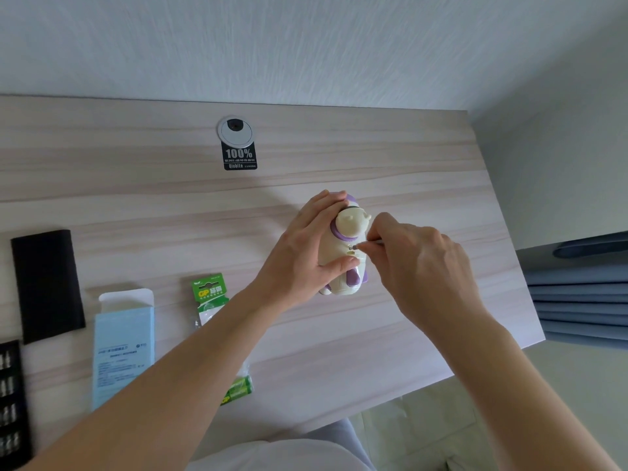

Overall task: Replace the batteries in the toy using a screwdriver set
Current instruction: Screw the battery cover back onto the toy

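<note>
**Toy braced on its side so the driver can reach the screw**

The toy point(345, 243), a cream figure with purple trim, lies on the desk point(238, 205) right of centre, turned so that a small recess in its body faces the right. That placing seems chosen to present the battery-cover screw to the tool.

The left hand point(307, 253) wraps the toy from the left, fingers curled over its far end and thumb pressed along the near side, closed firmly on it. By my reading this is a brace, so the body will not spin or slide when the tool turns.

The right hand point(418, 263) comes in from the right, its fingertips pinched shut around a thin screwdriver point(368, 244) held almost level. The tip sits at or in the recess; whether it is seated in a screw head is too small to tell.

Whether the screw is being loosened or tightened cannot be told, so neither can how far along the work is.

Nearer and to the left lies a green battery pack point(209, 294), partly under the left forearm, within easy reach for the swap. Farther left are a pale blue box point(124, 348) with its flap open, a black sleeve point(47, 283), and at the near-left edge a black bit tray point(12, 396).
</note>
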`<state>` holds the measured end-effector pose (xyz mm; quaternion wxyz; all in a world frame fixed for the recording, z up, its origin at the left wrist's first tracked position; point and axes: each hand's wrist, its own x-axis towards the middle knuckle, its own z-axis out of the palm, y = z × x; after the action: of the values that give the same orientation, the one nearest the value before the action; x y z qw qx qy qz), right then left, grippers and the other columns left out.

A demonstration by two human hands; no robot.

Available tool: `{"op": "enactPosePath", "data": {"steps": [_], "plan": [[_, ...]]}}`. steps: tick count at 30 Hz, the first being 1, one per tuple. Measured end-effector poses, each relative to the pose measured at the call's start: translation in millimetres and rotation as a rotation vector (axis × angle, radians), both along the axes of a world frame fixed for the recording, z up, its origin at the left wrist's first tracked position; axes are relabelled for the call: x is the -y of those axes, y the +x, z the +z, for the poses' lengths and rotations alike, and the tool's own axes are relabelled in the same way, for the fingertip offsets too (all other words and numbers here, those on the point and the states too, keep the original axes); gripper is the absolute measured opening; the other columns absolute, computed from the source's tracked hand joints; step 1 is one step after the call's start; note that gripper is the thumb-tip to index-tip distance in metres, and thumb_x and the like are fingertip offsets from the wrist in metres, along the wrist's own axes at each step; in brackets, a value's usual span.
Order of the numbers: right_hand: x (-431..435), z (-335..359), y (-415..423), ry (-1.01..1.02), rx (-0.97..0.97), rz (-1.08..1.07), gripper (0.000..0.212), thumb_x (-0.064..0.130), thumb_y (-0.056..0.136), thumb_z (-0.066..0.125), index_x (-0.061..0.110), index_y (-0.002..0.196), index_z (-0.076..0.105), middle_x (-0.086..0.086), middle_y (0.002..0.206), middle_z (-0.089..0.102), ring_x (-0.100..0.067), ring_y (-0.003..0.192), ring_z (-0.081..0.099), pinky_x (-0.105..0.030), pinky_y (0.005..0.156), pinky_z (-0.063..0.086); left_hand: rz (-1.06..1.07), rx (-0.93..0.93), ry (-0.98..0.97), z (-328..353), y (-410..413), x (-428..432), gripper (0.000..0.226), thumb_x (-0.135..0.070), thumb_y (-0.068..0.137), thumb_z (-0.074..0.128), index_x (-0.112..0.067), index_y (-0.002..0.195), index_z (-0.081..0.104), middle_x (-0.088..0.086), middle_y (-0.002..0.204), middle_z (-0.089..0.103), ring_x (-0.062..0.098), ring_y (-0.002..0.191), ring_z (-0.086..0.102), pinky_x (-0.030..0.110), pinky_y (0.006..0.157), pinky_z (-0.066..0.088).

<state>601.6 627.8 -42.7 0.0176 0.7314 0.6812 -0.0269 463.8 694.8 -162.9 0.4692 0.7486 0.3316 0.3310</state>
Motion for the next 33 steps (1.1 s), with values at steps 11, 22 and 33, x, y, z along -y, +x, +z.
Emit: {"op": "enactPosePath", "data": {"steps": [11, 22, 33], "plan": [[5.7, -3.0, 4.0, 0.011, 0.015, 0.002, 0.026, 0.036, 0.095, 0.059, 0.018, 0.08, 0.049, 0.004, 0.053, 0.046, -0.029, 0.041, 0.04, -0.027, 0.041, 0.032, 0.004, 0.001, -0.016, 1.0, 0.5, 0.1, 0.075, -0.026, 0.079, 0.083, -0.01, 0.144, 0.047, -0.002, 0.154, 0.041, 0.013, 0.149, 0.027, 0.036, 0.121, 0.029], [20.8, -15.2, 11.2, 0.017, -0.344, -0.441, 0.049, 0.064, 0.09, 0.044, 0.02, 0.071, 0.056, 0.002, 0.058, 0.064, -0.025, 0.055, 0.062, -0.036, 0.056, 0.054, -0.013, -0.117, -0.072, 19.0, -5.2, 0.0, 0.081, -0.028, 0.077, 0.085, -0.024, 0.146, 0.044, -0.018, 0.155, 0.035, 0.0, 0.149, 0.021, 0.036, 0.117, 0.036], [35.6, -5.1, 19.6, 0.077, -1.148, -0.796, 0.025, 0.03, 0.097, 0.061, 0.012, 0.081, 0.067, 0.0, 0.063, 0.063, -0.017, 0.047, 0.059, -0.025, 0.045, 0.036, 0.085, -0.31, -0.082, 49.1, -9.5, 6.2, 0.091, -0.047, 0.066, 0.088, -0.029, 0.144, 0.045, -0.019, 0.157, 0.032, -0.003, 0.139, 0.033, 0.002, 0.104, 0.02]]}}
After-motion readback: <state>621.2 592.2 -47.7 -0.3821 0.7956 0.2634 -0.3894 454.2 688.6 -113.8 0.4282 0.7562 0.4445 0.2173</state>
